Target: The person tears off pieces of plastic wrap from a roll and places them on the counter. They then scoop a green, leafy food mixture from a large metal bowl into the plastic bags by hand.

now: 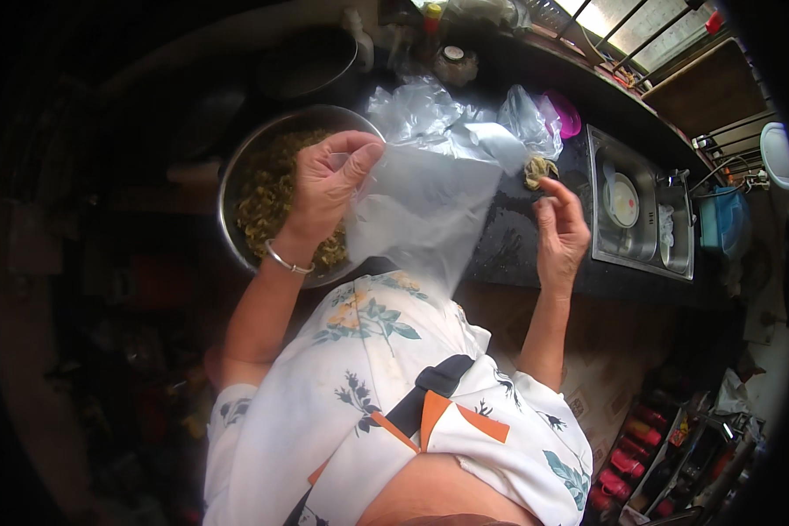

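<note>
A clear plastic bag (427, 204) hangs from my left hand (338, 181), its edge pinched between thumb and fingers. The bag droops over the counter edge towards my patterned shirt. Below and behind that hand sits a wide steel bowl (227, 227) of chopped yellow-green leafy vegetables (263, 197). My right hand (562, 233) is raised over the counter, right of the bag, thumb and index finger slightly apart with nothing visible between them. Just past its index fingertip is a small crumpled yellow-green clump (538, 172); whether the finger touches it I cannot tell.
Crumpled plastic bags (421, 108) lie behind on the dark counter (513, 246), near a magenta bowl (565, 115) and a lidded jar (455, 62). A steel sink (641, 246) on the right holds a plate (621, 200). A dark pan (309, 62) stands at the back left.
</note>
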The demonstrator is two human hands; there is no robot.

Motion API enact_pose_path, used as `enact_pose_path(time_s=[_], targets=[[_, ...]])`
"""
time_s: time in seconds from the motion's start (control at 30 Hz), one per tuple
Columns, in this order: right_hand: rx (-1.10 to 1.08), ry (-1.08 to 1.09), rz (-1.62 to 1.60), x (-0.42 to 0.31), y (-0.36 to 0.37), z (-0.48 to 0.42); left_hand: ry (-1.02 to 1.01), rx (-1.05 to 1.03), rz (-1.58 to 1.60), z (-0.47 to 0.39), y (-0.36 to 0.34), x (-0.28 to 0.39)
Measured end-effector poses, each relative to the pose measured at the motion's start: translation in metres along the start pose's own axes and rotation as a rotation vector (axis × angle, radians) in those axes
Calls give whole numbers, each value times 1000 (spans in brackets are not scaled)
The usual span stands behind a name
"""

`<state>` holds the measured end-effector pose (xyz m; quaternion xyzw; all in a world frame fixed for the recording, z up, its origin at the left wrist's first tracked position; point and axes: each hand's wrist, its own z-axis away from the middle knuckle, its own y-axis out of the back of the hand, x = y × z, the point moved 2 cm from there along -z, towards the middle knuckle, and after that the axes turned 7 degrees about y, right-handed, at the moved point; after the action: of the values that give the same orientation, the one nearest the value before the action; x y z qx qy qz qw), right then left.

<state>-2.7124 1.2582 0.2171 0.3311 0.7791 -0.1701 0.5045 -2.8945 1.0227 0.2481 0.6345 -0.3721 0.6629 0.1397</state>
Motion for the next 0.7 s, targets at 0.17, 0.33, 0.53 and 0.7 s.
enact_pose_path(time_s=[0.17,0.33,0.53,0.7], targets=[[-313,365,180,-62,-37,-22,-171,-253,-548,8,-30,21],[-799,265,85,-61,-76,-24,-149,-455,-786,10,-46,30],[-1017,-11,-29,-48,-71,-9,-68,-444,-909,5,-31,33],[-948,-298,-250,-38,-73,9,-133,-357,-841,6,-36,27]])
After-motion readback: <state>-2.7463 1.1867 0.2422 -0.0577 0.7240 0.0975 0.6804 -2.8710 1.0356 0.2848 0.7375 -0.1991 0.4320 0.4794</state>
